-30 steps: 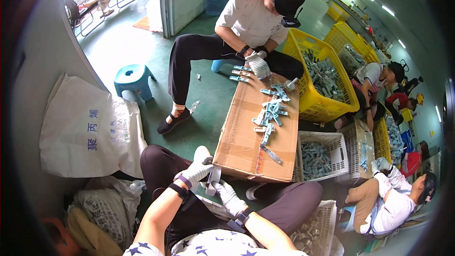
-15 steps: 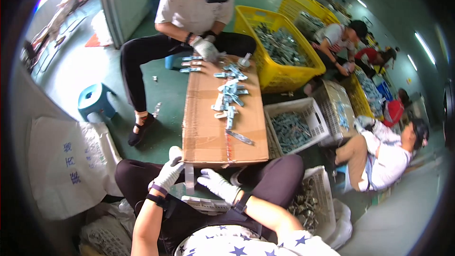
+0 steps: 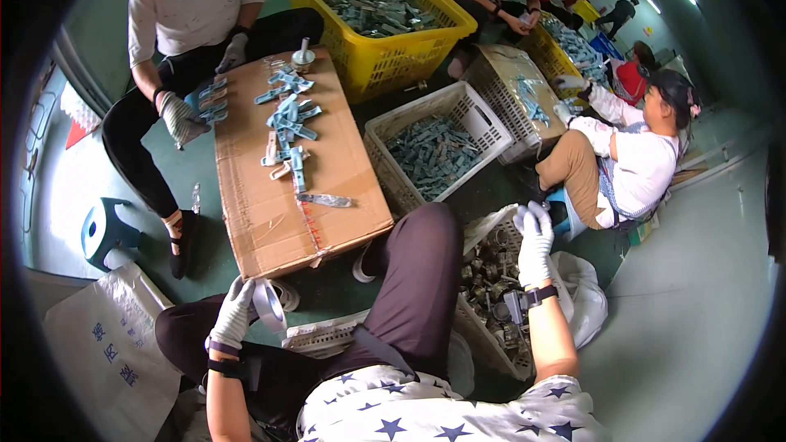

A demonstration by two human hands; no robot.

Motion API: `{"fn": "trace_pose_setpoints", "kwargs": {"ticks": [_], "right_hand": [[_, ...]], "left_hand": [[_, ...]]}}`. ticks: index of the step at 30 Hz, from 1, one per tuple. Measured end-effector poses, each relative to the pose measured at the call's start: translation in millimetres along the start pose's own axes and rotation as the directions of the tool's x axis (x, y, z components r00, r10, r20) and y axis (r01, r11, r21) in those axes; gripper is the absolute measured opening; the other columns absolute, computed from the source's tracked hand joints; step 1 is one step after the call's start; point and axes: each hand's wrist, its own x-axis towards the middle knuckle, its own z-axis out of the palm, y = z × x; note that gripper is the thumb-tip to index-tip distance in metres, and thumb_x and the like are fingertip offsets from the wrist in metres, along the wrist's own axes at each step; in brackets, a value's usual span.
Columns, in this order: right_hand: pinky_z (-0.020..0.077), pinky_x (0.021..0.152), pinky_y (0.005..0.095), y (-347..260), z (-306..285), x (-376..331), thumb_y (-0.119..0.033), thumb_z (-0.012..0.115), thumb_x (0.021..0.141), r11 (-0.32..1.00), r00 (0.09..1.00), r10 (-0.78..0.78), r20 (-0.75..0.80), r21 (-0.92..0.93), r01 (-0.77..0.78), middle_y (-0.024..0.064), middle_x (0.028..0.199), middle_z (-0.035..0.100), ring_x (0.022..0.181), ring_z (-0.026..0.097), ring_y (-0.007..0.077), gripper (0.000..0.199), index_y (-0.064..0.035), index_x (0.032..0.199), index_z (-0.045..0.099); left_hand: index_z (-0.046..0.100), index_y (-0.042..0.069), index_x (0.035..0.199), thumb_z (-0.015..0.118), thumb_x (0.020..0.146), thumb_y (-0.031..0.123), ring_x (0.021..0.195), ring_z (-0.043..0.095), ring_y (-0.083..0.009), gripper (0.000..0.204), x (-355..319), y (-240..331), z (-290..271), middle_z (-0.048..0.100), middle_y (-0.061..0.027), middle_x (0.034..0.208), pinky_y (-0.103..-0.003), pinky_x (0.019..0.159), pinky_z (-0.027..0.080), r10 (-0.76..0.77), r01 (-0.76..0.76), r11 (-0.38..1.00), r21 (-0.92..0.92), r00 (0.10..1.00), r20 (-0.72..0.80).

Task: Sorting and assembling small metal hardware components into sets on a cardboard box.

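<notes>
My left hand (image 3: 233,311), in a white glove, grips a roll of clear tape (image 3: 269,304) just below the near edge of a flat cardboard box (image 3: 270,205). My right hand (image 3: 535,239), also gloved, hovers with fingers apart over a white basket of dark metal parts (image 3: 491,295) at my right knee. It holds nothing. On the cardboard box lie several blue-grey clips (image 3: 286,119) and one wrapped bundle (image 3: 326,200).
A person sits across the box, gloved hands (image 3: 182,119) on clips. A yellow basket (image 3: 385,49) and a white crate (image 3: 434,151) hold more parts. Other people sit at the right. A blue stool (image 3: 105,231) and a white sack (image 3: 106,352) lie left.
My right hand left the tape roll and swung out right to the basket of metal parts. My view turned right. My left hand keeps the tape roll.
</notes>
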Motion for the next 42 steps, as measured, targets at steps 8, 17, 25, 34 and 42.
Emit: {"fn": "trace_pose_setpoints", "kwargs": {"ticks": [8, 17, 25, 34, 42], "right_hand": [[0.0508, 0.082, 0.0347, 208, -132, -24, -0.016, 0.066, 0.083, 0.618, 0.933, 0.359, 0.017, -0.754, -0.224, 0.0132, 0.098, 0.071, 0.090, 0.065, 0.0232, 0.029, -0.0026, 0.108, 0.069], [0.0474, 0.101, 0.0416, 314, -66, 9, -0.028, 0.060, 0.088, 0.066, 0.658, 0.726, 0.200, -0.973, 0.222, 0.0169, 0.136, 0.056, 0.123, 0.056, 0.0331, 0.046, -0.0085, 0.129, 0.060], [0.0439, 0.105, 0.0406, 360, -64, 6, -0.031, 0.040, 0.098, 0.102, 0.619, 0.686, 0.383, -0.892, 0.440, 0.0136, 0.140, 0.054, 0.129, 0.051, 0.0305, 0.045, -0.0125, 0.135, 0.056], [0.0394, 0.108, 0.0426, 257, -40, -11, -0.026, 0.039, 0.100, -0.111, 0.374, 0.605, 0.703, -0.391, 0.914, 0.0075, 0.144, 0.051, 0.130, 0.051, 0.0273, 0.041, -0.0176, 0.136, 0.055], [0.0411, 0.103, 0.0488, 285, -55, -52, -0.020, 0.049, 0.093, -0.059, 0.083, 0.590, 0.803, -0.060, 0.996, 0.0156, 0.137, 0.056, 0.127, 0.052, 0.0337, 0.043, -0.0075, 0.134, 0.057]], "left_hand": [[0.049, 0.007, 0.135, 0.062, 0.095, 0.029, 0.103, 0.064, -0.0217, 0.047, 11, -15, -1, 0.063, -0.0086, 0.117, -0.038, 0.088, 0.054, 0.011, -0.014, 0.989, -0.145, 1.000, -0.021], [0.057, 0.007, 0.126, 0.063, 0.095, 0.025, 0.096, 0.067, -0.0196, 0.037, -2, 0, 16, 0.067, -0.0068, 0.111, -0.034, 0.079, 0.057, -0.023, 0.009, 0.996, -0.093, 0.989, -0.148], [0.062, 0.006, 0.116, 0.062, 0.095, 0.019, 0.100, 0.064, -0.0193, 0.025, 0, 5, 20, 0.068, -0.0053, 0.107, -0.035, 0.086, 0.053, -0.079, 0.050, 0.990, -0.133, 0.972, -0.223], [0.063, 0.005, 0.115, 0.064, 0.093, 0.019, 0.099, 0.063, -0.0172, 0.025, -9, 9, 13, 0.068, -0.0039, 0.107, -0.031, 0.089, 0.050, -0.077, 0.053, 0.995, -0.090, 0.954, -0.291], [0.062, 0.005, 0.118, 0.065, 0.093, 0.020, 0.102, 0.063, -0.0188, 0.029, 4, 5, 23, 0.067, -0.0053, 0.112, -0.033, 0.090, 0.050, -0.108, 0.074, 0.987, -0.143, 0.963, -0.247]]}}
